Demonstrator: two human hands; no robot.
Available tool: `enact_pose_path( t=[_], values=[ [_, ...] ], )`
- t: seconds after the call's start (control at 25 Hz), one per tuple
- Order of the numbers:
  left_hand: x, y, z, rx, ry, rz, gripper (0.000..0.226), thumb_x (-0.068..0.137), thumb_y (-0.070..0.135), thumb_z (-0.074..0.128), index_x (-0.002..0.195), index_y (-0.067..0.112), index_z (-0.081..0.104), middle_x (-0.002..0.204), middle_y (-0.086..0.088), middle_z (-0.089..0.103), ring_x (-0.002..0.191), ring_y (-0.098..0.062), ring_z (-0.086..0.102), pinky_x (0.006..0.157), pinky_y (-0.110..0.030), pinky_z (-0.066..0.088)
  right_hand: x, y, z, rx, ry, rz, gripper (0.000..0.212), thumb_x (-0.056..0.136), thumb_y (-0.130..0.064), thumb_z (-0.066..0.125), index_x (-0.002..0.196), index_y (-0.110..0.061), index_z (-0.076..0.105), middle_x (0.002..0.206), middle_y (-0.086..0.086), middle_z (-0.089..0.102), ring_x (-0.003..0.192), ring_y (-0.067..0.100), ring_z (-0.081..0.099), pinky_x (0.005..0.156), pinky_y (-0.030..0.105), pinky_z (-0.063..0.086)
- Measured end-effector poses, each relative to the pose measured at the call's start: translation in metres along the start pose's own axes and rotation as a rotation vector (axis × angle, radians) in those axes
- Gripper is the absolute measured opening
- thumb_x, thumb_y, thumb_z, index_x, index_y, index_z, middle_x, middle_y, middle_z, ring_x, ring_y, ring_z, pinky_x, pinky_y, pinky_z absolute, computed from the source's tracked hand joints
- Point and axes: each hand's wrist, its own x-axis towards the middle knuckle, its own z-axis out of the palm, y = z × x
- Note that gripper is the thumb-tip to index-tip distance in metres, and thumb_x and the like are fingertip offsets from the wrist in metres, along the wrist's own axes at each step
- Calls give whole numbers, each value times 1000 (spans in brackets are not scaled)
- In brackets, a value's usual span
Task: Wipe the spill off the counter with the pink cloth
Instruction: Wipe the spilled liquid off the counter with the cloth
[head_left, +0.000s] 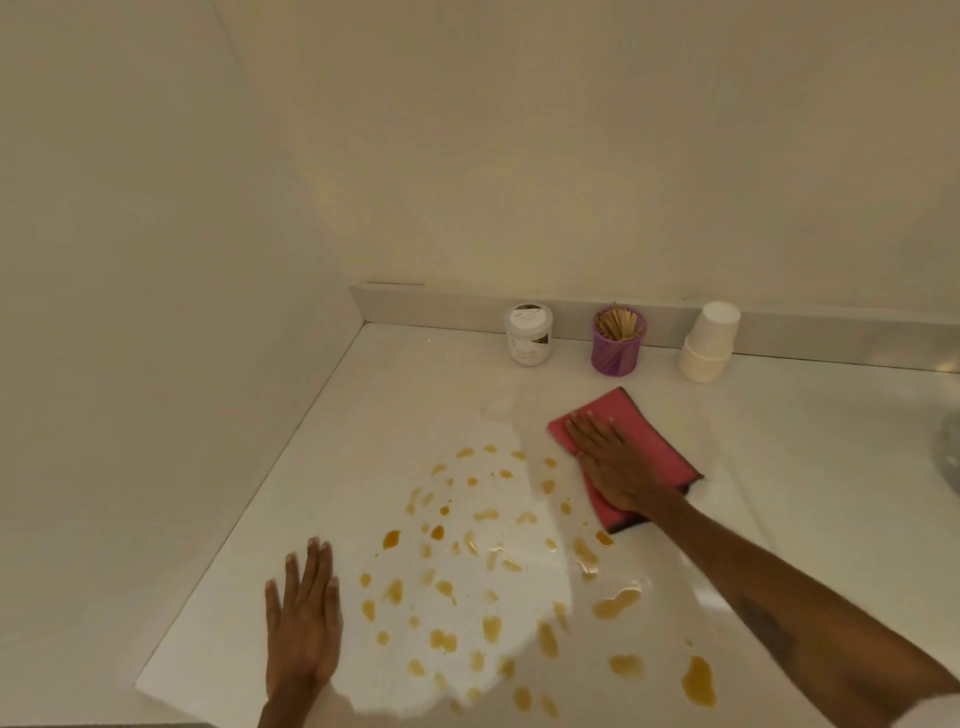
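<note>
A spill of many amber drops and small puddles covers the white counter from the middle to the front edge. The folded pink cloth with a dark border lies flat at the spill's far right side. My right hand presses palm-down on the cloth, fingers spread and pointing to the back left. My left hand rests flat on the counter at the spill's near left, fingers apart, holding nothing. A thin wet smear shows behind the cloth.
Along the low backsplash stand a white jar, a purple cup of wooden sticks and a stack of upside-down white paper cups. A wall closes the left side. A sink edge shows at the far right.
</note>
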Motion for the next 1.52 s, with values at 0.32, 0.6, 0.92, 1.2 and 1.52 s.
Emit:
enact_pose_path(
  t=[0.32,0.6,0.92,1.2,1.52],
  values=[
    [-1,0,-2,7,2,3,63,99,51,-3,159,34,0,168,17,-6,157,-12,-12,129,-42,-7,-40,1,25,1,-58,-621,56,108,-32,16,162,-21,4,170,-6,-3,156,10,-7,126,33,-8],
    [2,4,-4,1,-1,-21,62,99,47,1,159,29,4,167,15,-1,157,-13,-8,129,-43,-3,50,-30,19,35,55,-112,57,110,-28,17,158,-9,-8,169,9,-8,156,21,-10,122,32,-14],
    [0,2,-6,-4,-6,1,54,105,43,6,158,38,2,167,22,-5,155,-4,-16,129,-39,-7,33,-141,30,4,1,-596,57,108,-29,22,161,-11,11,169,5,7,157,20,5,127,37,-8],
    [2,-2,-1,-56,19,9,53,105,46,6,159,42,6,167,25,-3,155,-1,-14,129,-38,-6,62,-54,26,-37,24,-378,56,108,-38,18,158,-31,-7,169,-7,-5,156,17,-14,127,43,-7],
    [6,-8,1,-70,47,17,57,104,47,5,159,36,10,168,19,5,157,-3,-7,128,-32,-9,68,-201,43,1,-13,-556,55,109,-35,23,162,-24,11,169,-2,10,157,21,2,128,43,-2]
  ],
)
